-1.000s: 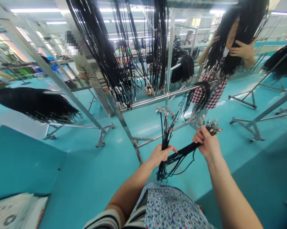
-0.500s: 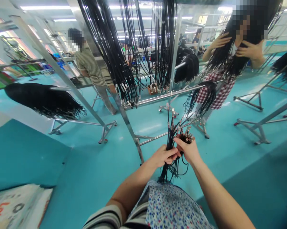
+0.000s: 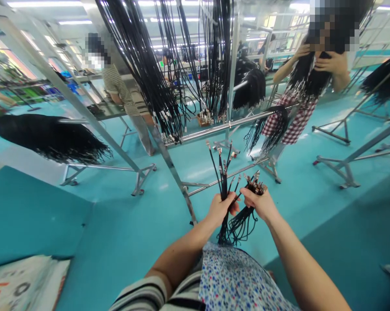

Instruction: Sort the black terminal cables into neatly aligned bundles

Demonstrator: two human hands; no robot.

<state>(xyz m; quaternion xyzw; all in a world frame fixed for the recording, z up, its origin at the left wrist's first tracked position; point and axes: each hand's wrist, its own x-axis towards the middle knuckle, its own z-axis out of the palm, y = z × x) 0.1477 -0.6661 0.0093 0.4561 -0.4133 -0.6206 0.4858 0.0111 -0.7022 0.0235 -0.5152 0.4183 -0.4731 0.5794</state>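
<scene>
My left hand (image 3: pixel 223 206) is closed around a bundle of black cables (image 3: pixel 224 186). Their metal-tipped ends fan out above the fist, and the lengths hang down in front of my apron. Beside it, my right hand (image 3: pixel 258 201) grips a second bunch of black cables (image 3: pixel 243 222), with many shiny connector ends (image 3: pixel 255 185) packed together above the fingers. A small gap separates the two fists, and a thin cable appears to cross it near my right thumb. The cables of the right bunch curl in loops below the hand.
Ahead stands a metal rack (image 3: pixel 211 133) with long black cables (image 3: pixel 143 65) hanging from it. A smaller bunch (image 3: pixel 274 127) drapes over its rail. A person (image 3: pixel 311 73) handles cables at the right; another person (image 3: pixel 123 90) stands left. Another cable pile (image 3: pixel 49 136) lies on a left rack.
My hands have moved apart, and the right bunch has drawn away from the left one. The cable ends above my left hand now spread wider. My view has shifted slightly.
</scene>
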